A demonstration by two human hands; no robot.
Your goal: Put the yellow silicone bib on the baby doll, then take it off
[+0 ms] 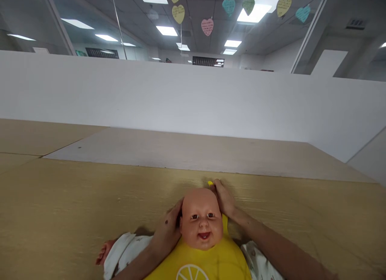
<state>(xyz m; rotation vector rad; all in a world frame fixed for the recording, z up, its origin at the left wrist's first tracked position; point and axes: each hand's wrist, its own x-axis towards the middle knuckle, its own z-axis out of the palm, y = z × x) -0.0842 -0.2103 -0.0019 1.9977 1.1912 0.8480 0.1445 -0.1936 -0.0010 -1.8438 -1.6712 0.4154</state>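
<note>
A baby doll [202, 219] lies on its back, its bald head between my two hands and its face turned up. It wears a yellow bib [208, 264] printed with a white citrus slice, over a white patterned outfit [129, 248]. My right hand [223, 199] is beside the doll's head, fingers closed on a yellow strap end that pokes out near the crown. More of the yellow strap shows by the neck. My left hand [171, 225] rests against the other side of the head; its fingers are hidden behind it.
The doll lies on a light wood-grain surface [75, 199]. A paler strip [181, 149] runs along its far side, up to a low white wall [181, 95]. Glass panels with heart-shaped paper notes [207, 27] rise above the wall.
</note>
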